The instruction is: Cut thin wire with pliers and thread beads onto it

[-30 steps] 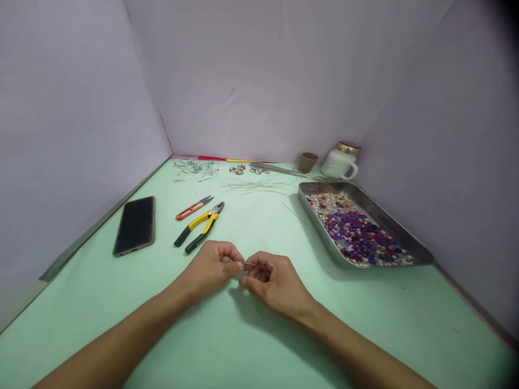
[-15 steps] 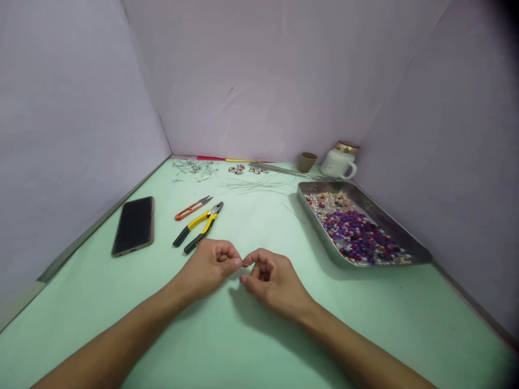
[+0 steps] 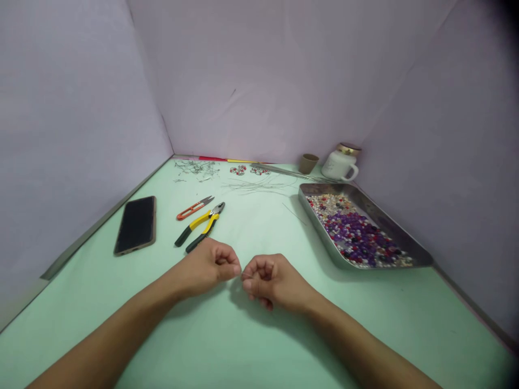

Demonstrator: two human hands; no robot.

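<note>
Close together over the green tabletop, both hands are closed in pinches. My left hand (image 3: 211, 267) has thumb and forefinger pressed together at the near end of the pliers. My right hand (image 3: 275, 283) pinches a thin wire (image 3: 247, 276), only a short bit of which shows between the fingertips; the rest is hidden or too fine to see. The wire seems to run to the left fingertips. Yellow-and-black pliers (image 3: 210, 216) lie just beyond my left hand, jaws pointing away. Orange thread snips (image 3: 194, 208) rest beside them.
A black phone (image 3: 136, 224) lies at left. On the right stands a metal tray (image 3: 324, 240) of purple, red and white beads (image 3: 357, 232). Loose wires (image 3: 255, 186), beaded pieces (image 3: 238, 170), wire scraps (image 3: 197, 168), a brown cup (image 3: 308, 163) and a white lidded mug (image 3: 339, 165) are at the back.
My right hand has turned slightly and dropped a little, its thumb and forefinger closing together. The left hand has barely moved. The whole view has shifted slightly.
</note>
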